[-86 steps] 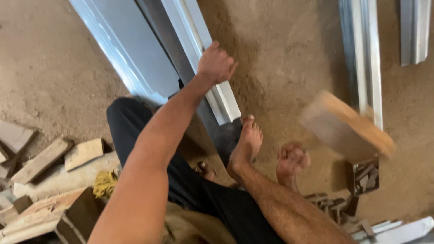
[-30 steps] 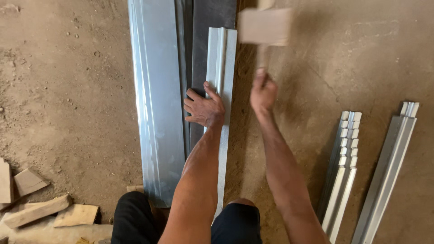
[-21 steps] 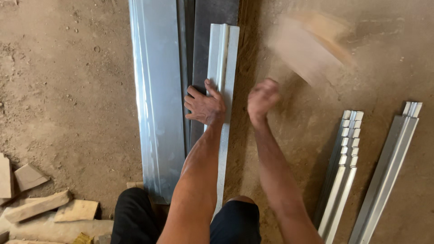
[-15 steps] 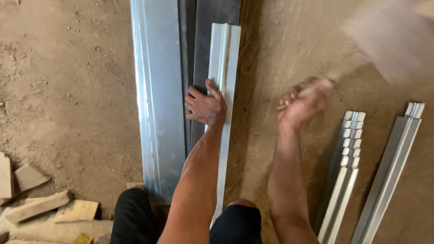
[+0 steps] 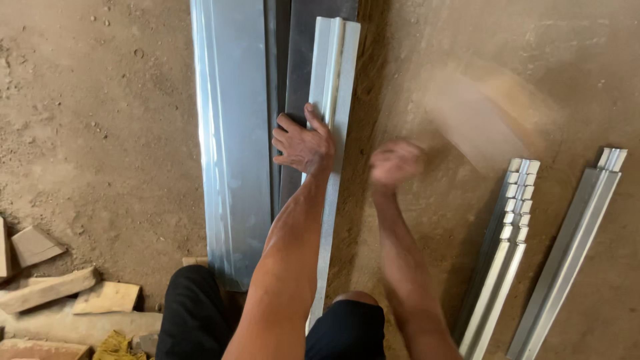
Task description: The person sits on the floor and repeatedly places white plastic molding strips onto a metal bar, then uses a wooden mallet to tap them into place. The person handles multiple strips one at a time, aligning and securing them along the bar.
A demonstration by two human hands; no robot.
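Observation:
My left hand (image 5: 303,143) presses down on a long ribbed metal profile (image 5: 337,73) that lies lengthwise on the dirt floor, beside a wide shiny metal sheet (image 5: 233,133) and a dark strip (image 5: 303,60). My right hand (image 5: 395,162) is blurred by motion and grips the handle of a wooden mallet (image 5: 483,110), whose blurred head hangs above the floor to the right of the profile.
Two more bundles of metal profiles lie at the right, one (image 5: 503,247) nearer me and one (image 5: 573,247) further right. Wood offcuts (image 5: 47,287) are piled at the lower left. My knees in dark trousers (image 5: 200,313) are at the bottom edge.
The right hand has swung the mallet from above the profile out to the right and now back toward the middle. The left hand has stayed pressed on the profile.

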